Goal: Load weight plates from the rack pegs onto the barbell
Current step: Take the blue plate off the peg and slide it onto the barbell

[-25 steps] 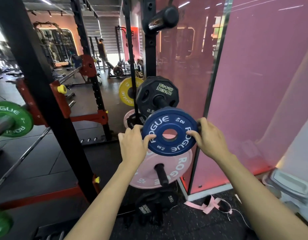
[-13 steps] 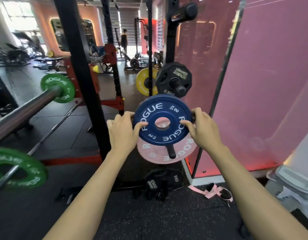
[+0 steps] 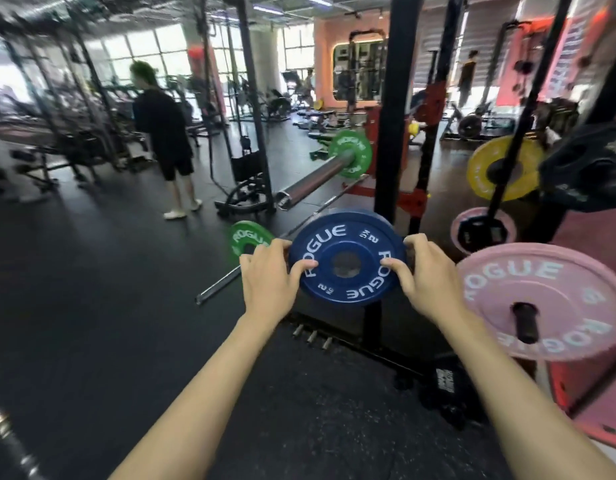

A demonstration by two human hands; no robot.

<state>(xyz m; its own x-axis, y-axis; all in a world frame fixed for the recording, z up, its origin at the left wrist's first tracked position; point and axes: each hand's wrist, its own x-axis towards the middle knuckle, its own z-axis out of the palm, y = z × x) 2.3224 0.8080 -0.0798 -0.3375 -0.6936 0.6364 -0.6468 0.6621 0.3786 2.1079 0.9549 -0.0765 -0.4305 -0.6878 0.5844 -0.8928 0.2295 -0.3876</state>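
Note:
I hold a small blue Rogue plate (image 3: 348,233) upright in front of me. My left hand (image 3: 268,275) grips its left rim and my right hand (image 3: 424,275) grips its right rim, thumbs on the face. Beyond it, the barbell sleeve (image 3: 313,183) points toward me with a green plate (image 3: 351,152) on it, resting in the black rack upright (image 3: 393,109). To the right, a pink plate (image 3: 549,299) sits on a rack peg (image 3: 524,322), with a yellow plate (image 3: 504,168) and a black plate (image 3: 590,168) on pegs above.
A second green plate (image 3: 247,237) sits on a bar lying on the floor at left of the blue plate. A person in black (image 3: 164,133) stands at middle left. Benches and machines fill the back. Black rubber floor (image 3: 92,306) stretches below left.
The blue plate has come away from the pegs, and the view has swung left. The barbell sleeve with its green plate now lies straight ahead, the pegs at right.

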